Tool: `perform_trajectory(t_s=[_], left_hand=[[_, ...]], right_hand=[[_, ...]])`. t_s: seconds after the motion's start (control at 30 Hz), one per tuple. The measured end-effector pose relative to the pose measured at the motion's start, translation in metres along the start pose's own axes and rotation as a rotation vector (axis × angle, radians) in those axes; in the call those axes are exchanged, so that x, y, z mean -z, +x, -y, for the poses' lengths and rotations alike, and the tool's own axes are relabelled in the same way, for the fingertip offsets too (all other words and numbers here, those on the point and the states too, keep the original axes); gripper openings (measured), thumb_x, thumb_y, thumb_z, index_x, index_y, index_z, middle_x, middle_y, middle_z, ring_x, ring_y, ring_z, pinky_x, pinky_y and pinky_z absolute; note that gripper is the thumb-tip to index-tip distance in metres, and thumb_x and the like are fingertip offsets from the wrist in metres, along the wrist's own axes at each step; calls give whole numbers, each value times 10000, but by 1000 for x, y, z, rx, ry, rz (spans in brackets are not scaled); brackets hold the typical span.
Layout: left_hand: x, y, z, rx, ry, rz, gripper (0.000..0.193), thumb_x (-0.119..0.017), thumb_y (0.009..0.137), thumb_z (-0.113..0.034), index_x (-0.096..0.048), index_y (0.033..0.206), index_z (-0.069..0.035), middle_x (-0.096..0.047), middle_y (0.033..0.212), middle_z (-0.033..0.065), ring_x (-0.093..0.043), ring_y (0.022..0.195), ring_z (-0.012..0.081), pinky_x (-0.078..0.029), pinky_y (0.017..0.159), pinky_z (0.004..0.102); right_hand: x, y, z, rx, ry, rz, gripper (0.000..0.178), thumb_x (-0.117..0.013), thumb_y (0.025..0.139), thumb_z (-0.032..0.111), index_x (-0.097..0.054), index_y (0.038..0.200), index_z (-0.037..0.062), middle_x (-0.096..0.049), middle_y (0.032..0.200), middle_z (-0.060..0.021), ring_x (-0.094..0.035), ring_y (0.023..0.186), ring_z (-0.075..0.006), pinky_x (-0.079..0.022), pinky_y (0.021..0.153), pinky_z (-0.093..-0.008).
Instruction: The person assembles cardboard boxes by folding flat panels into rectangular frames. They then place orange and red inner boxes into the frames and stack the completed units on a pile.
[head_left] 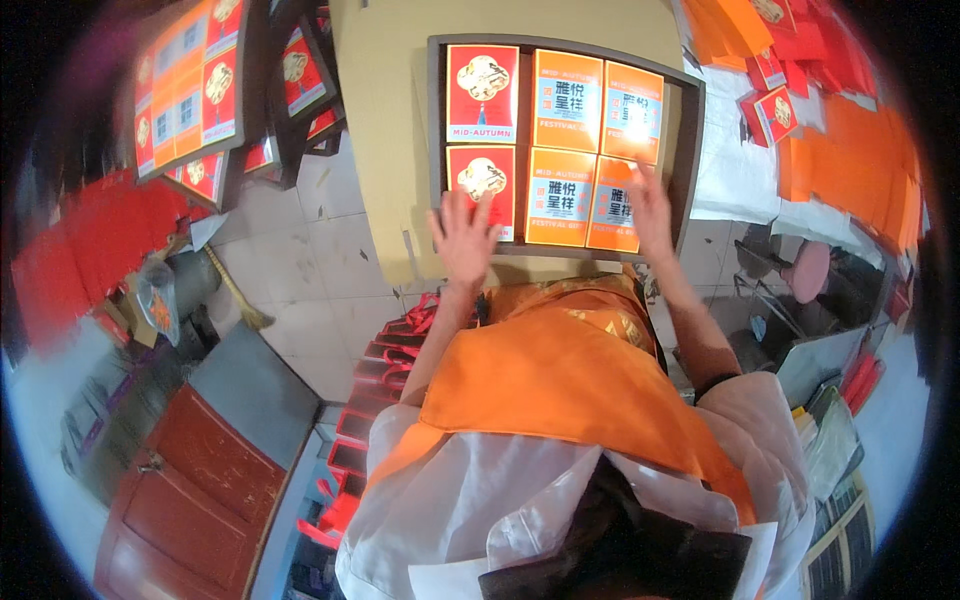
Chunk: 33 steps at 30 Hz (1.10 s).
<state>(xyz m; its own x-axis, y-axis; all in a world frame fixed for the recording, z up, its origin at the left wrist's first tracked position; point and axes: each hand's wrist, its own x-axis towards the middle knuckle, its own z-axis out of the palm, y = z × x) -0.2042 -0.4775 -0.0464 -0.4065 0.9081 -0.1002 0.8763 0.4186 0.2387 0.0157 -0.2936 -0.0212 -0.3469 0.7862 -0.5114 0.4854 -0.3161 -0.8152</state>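
Note:
A dark grey shallow tray (437,110) lies in front of me on a tan surface. Two red boxes with a pale flower-shaped picture stand in its left column: the far red box (482,92) and the near red box (500,185). Several orange boxes (566,92) with pale blue panels fill two columns beside them, past a dark gap. Spread fingers of my left hand (465,240) rest at the lower left of the near red box. My right hand (653,215) reaches over the near right orange box (612,205), its fingers stretched out along the box's right side.
A filled tray (190,90) of red and orange boxes is stacked on others at the far left. Flat orange pieces (850,170) and red ones cover a white-topped table at right. Red bags (355,430) line my left side. A broom (245,305) and pink stool (806,270) stand nearby.

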Motion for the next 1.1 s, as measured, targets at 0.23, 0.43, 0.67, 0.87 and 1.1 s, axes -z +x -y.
perform_trajectory(t_s=[0.23, 0.43, 0.67, 0.87, 1.1], left_hand=[[-10, 14, 18, 331, -296, -170, 612, -542, 845, -323, -315, 1339, -40, -344, 1341, 228, -352, 1234, 341, -248, 1020, 472], [6, 22, -2, 579, -930, -127, 610, -494, 882, -290, -272, 1322, 68, -387, 1293, 276, -419, 1171, 365, -336, 974, 391], [-11, 8, 25, 334, -421, -31, 616, -470, 906, -317, -245, 1324, 75, -366, 1300, 271, -397, 1187, 333, -325, 982, 383], [56, 40, -56, 593, -811, -123, 579, -447, 918, -341, -288, 1299, 64, -354, 1305, 221, -383, 1178, 291, -312, 981, 388], [8, 94, -128, 394, -736, -301, 505, -522, 889, -214, -345, 1296, 27, -385, 1307, 167, -359, 1207, 272, -301, 1003, 381]], right_hand=[[26, 76, -5, 167, 177, -235, 562, -419, 931, 256, -191, 1382, 11, -290, 1397, -148, -294, 1275, -229, -254, 1039, -326], [-24, 108, -18, 197, 378, -101, 623, -413, 938, 262, -72, 1405, 31, -176, 1445, -146, -183, 1326, -217, -175, 1076, -336], [28, 105, 11, 69, 404, 33, 555, -468, 912, 261, -248, 1358, 13, -310, 1379, -161, -277, 1288, -231, -244, 1050, -343], [175, 155, -10, 463, -444, -817, 678, -606, 795, 319, -306, 1301, -18, -412, 1260, -236, -420, 1161, -357, -346, 961, -417], [277, 238, -56, -418, -554, -879, 1005, -626, 630, 631, -164, 1402, 182, 21, 1456, -192, 44, 1328, -418, -115, 958, -693]])
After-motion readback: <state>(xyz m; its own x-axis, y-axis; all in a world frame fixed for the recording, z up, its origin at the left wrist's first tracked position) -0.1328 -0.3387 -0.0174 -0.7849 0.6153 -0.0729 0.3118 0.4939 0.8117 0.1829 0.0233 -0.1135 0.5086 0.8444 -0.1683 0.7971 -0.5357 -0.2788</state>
